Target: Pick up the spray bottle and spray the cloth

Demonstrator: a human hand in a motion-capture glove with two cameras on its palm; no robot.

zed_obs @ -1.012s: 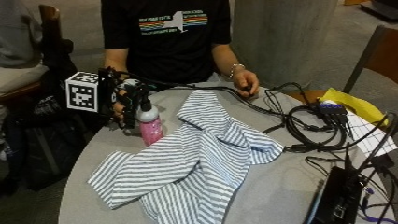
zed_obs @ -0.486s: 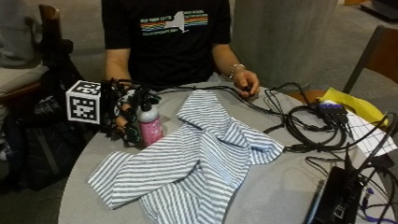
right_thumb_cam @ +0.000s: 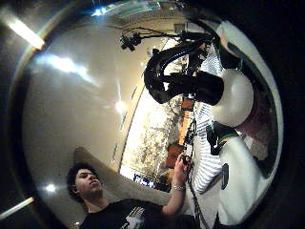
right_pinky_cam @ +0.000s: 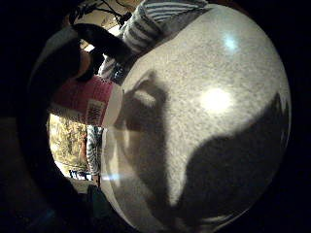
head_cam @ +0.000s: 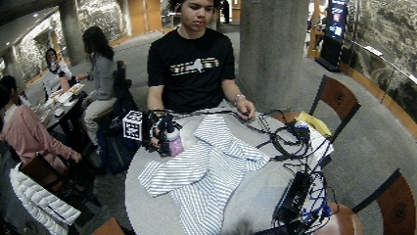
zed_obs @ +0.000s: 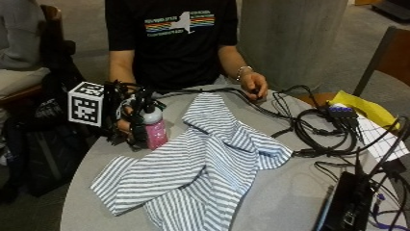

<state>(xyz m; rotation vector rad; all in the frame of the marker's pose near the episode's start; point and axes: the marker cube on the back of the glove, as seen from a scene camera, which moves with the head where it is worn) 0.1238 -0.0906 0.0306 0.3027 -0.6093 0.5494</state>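
Beside the one striped cloth (zed_obs: 198,168), one pink spray bottle (zed_obs: 154,131) upright, right hand (zed_obs: 128,120) grasping it; black nozzle (right_thumb_cam: 181,78) only in thumb-side view.

A blue-and-white striped cloth (zed_obs: 198,163) lies spread across the middle of the round grey table (zed_obs: 282,197). Just beside the cloth, at the table's edge on the person's right, stands a pink plastic spray bottle (zed_obs: 154,129) in the black-gloved right hand (zed_obs: 131,122). Beyond the cloth's far end, the bare hand (zed_obs: 254,85) rests on the table. A tangle of black cables (zed_obs: 320,127) lies on the cloth's other side.
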